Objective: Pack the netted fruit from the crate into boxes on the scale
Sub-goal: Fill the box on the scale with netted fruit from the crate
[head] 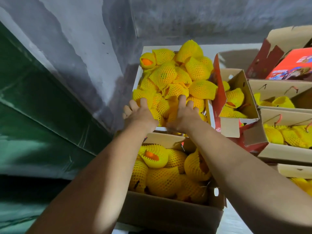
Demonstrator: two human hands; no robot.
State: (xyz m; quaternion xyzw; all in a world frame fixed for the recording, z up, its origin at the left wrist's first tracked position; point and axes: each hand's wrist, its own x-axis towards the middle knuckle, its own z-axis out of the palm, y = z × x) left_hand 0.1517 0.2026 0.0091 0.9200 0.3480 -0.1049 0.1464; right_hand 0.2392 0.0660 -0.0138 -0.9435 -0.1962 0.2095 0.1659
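A white crate (160, 46) stands against the wall, heaped with fruit in yellow foam netting (168, 75). Both my arms stretch out to its near edge. My left hand (140, 114) lies with fingers spread on the netted fruit at the near left corner. My right hand (185, 114) reaches into the pile beside it, fingers pointing forward among the fruit. Neither hand visibly closes round a fruit. Under my forearms stands an open cardboard box (168, 211) nearly full of netted fruit (162, 181). What the box stands on is hidden.
Right of the crate, several open cardboard boxes hold netted fruit, the nearest a red-printed one (236, 102). A red printed carton (290, 65) sits at the far right. A grey wall (84, 48) and a green panel (33, 98) close off the left side.
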